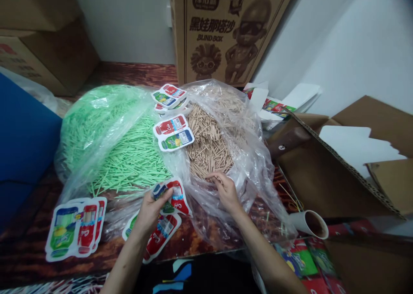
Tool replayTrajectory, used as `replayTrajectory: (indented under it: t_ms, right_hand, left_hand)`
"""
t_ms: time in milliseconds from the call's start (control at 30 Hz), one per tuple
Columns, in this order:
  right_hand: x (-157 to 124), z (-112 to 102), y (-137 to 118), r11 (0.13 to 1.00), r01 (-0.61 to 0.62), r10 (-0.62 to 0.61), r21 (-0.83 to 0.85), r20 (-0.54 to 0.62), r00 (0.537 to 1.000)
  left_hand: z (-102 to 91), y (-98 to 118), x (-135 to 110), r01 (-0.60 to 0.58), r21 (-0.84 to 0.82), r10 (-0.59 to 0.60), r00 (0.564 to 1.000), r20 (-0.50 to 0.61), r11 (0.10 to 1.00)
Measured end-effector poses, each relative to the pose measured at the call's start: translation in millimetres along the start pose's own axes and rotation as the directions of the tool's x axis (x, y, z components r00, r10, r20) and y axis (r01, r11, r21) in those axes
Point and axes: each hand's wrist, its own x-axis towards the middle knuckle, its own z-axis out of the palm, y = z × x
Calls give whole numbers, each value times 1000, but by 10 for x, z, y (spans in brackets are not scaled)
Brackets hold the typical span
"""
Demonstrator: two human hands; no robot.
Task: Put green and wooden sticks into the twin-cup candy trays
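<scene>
My left hand [155, 203] is closed on a bottle-shaped packet [179, 196] printed with red cola and green drink bottles. Beneath it, another such packet [163, 236] lies on the table, partly covered by my wrist. My right hand [225, 191] pinches at the near edge of a heap of short brown sticks [209, 152] in a clear plastic bag [254, 156]; the fingertips appear closed on a few sticks. To the left, thin green sticks [129, 156] spill from a second bag. Between the heaps rest two-bottle packets [173, 133], with more behind.
Overlapping packets [75, 227] lie at the table's left front. A paper cup [309, 225] and an open cardboard box [322, 169] are on the right. Behind stands a large printed carton [222, 36]; a blue panel [26, 148] borders the left side.
</scene>
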Motion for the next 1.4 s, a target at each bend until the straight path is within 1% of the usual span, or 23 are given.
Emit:
replayTrajectory:
  t_ms: [267, 467, 600, 667, 733, 800, 867, 900, 933, 1000, 1067, 1100, 1233, 1333, 1400]
  right_hand:
    - [-18, 39, -59, 999, 34, -34, 0, 32, 999]
    - [-16, 57, -104, 1000, 18, -18, -15, 42, 999]
    - [-5, 70, -107, 1000, -6, 7, -28, 40, 999]
    - [10, 68, -78, 999, -45, 45, -9, 37, 998]
    - [46, 54, -30, 992, -119, 119, 48, 4, 993]
    - [115, 32, 22, 974, -197, 203, 109, -46, 978]
    - [217, 18, 61, 964, -241, 248, 117, -54, 967]
    - [276, 20, 74, 966, -245, 249, 85, -36, 968]
    - [339, 28, 81, 972, -234, 234, 12, -9, 972]
    - [461, 67, 85, 965, -175, 186, -196, 43, 982]
    - [564, 125, 80, 920, -106, 146, -378, 78, 986]
    - [603, 156, 76, 896, -83, 136, -437, 92, 986]
    - [656, 248, 37, 822, -33, 142, -568, 149, 979]
    - [620, 293, -25, 751, -14, 178, -660, 181, 967]
    - [594, 340, -75, 702, -10, 209, -713, 192, 959]
  left_hand:
    - [-60, -11, -43, -23, 24, 23, 1000, -4, 999]
    - [-156, -55, -65, -47, 73, 47, 999, -2, 996]
    - [-220, -84, -68, -41, 109, 43, 999, -20, 993]
    - [-247, -94, -70, -33, 105, 36, 999, -25, 994]
    - [-265, -102, -74, -24, 96, 28, 999, -36, 995]
    - [-273, -113, -78, -23, 96, 28, 998, -51, 995]
    - [-271, -127, -81, -26, 96, 31, 998, -57, 995]
    - [-266, -135, -82, -26, 94, 32, 998, -57, 995]
    - [-261, -141, -84, -26, 92, 31, 998, -55, 995]
    - [-249, -146, -91, -20, 92, 24, 999, -42, 996]
    - [-239, -139, -103, -16, 93, 18, 1000, -24, 996]
    - [-237, -133, -110, -14, 93, 16, 1000, -18, 996]
    - [-258, -122, -137, -5, 97, 8, 999, -34, 995]
    - [-287, -142, -142, 11, 98, -7, 999, -44, 995]
    - [-295, -161, -136, 26, 89, -23, 999, -29, 996]
